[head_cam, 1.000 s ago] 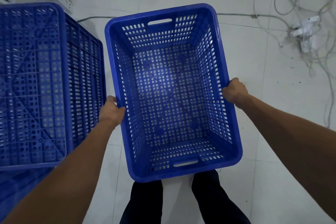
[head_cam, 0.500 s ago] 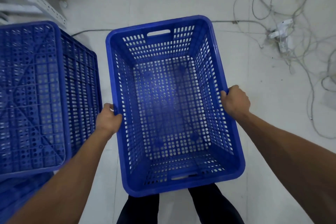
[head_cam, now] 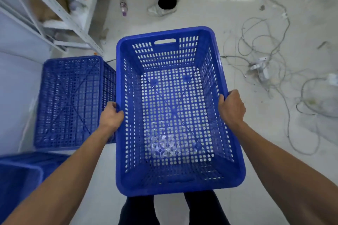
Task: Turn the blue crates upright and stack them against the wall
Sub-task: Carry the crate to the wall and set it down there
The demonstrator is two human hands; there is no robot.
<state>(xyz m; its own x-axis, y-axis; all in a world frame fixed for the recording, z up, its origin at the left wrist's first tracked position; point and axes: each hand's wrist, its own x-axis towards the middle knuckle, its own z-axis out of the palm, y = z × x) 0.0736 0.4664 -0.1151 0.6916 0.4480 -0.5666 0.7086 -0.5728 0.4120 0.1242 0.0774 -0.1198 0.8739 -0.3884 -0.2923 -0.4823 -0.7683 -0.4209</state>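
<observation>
upright crate [head_cam: 173,115], rims gripped by left hand [head_cam: 111,115], right hand [head_cam: 232,108]

Readable text: none | blue crate [head_cam: 173,111]: no label or number legible | items beyond the crate: too blurred to read

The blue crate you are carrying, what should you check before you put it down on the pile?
1. Both hands gripping: left hand and right hand each clamp a long rim of the carried crate. Ok.
2. Crate upright: open side faces up. Ok.
3. Crate empty: only its perforated floor shows. Ok.
4. Neighbouring crate turned over: its ribbed base faces up, so it is upside down. Not ok.
5. Floor path clear: loose cables lie to the right and another person's shoe is ahead. Not ok.
6. Stack spot at the wall: not clearly visible. Cannot tell.
</observation>
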